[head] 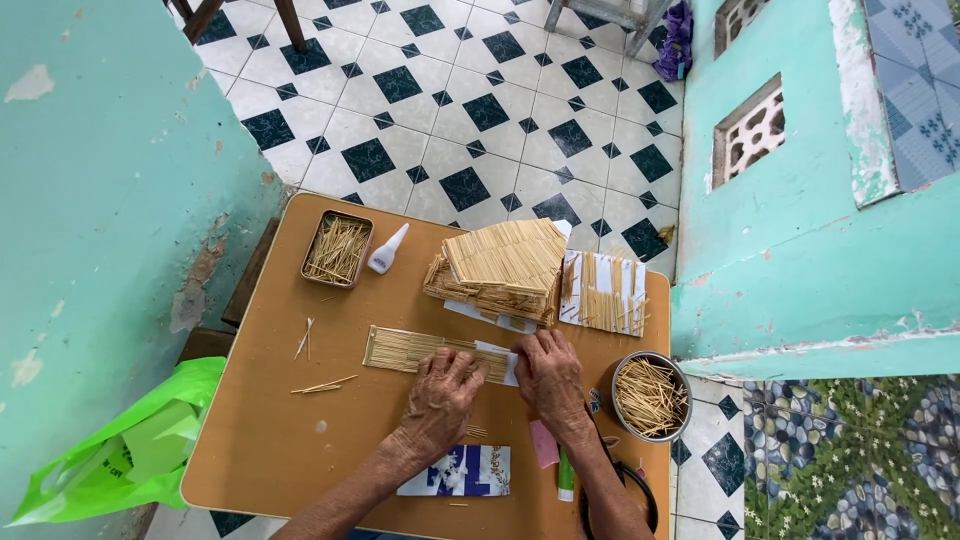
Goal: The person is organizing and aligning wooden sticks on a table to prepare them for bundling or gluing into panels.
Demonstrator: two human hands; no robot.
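I press my left hand and right hand, flat and unclenched, on the pale toothpick strip being glued; aligning sticks seems next.

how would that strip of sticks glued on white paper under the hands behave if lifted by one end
The stick strip is probably light and would likely bend along its length, since thin sticks lie side by side on paper. It looks fragile: the left hand and right hand both press it flat.
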